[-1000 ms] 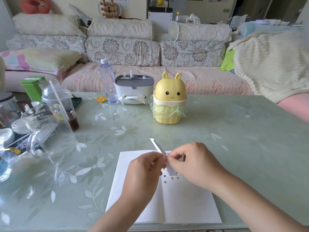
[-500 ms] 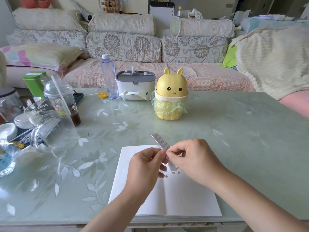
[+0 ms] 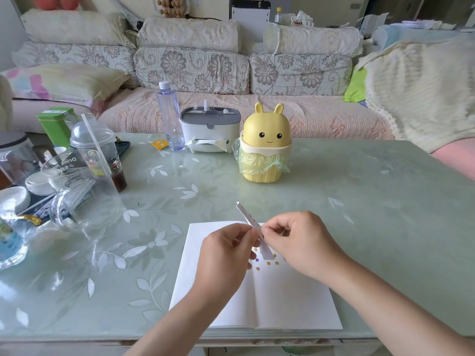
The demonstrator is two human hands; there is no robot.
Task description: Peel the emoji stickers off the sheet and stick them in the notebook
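Note:
An open white notebook [image 3: 288, 299] lies on the table in front of me. Several tiny emoji stickers [image 3: 268, 263] sit near the top of its middle fold. A narrow white sticker sheet [image 3: 248, 217] with small dots is held edge-on above the notebook. My left hand [image 3: 226, 255] pinches the strip from the left. My right hand [image 3: 300, 242] pinches it from the right, fingertips meeting at the strip's middle. The lower end of the strip hangs between the two hands.
A yellow bunny-shaped bin [image 3: 264, 147] with a bag stands behind the notebook. A tissue box [image 3: 209, 129] and a water bottle [image 3: 171, 116] are farther back. Clear cups, a glass mug [image 3: 84, 191] and bowls crowd the left side of the green glass table [image 3: 359, 201].
The strip has turned a little, showing its dotted face. Both hands keep pinching it at about the same spot over the notebook.

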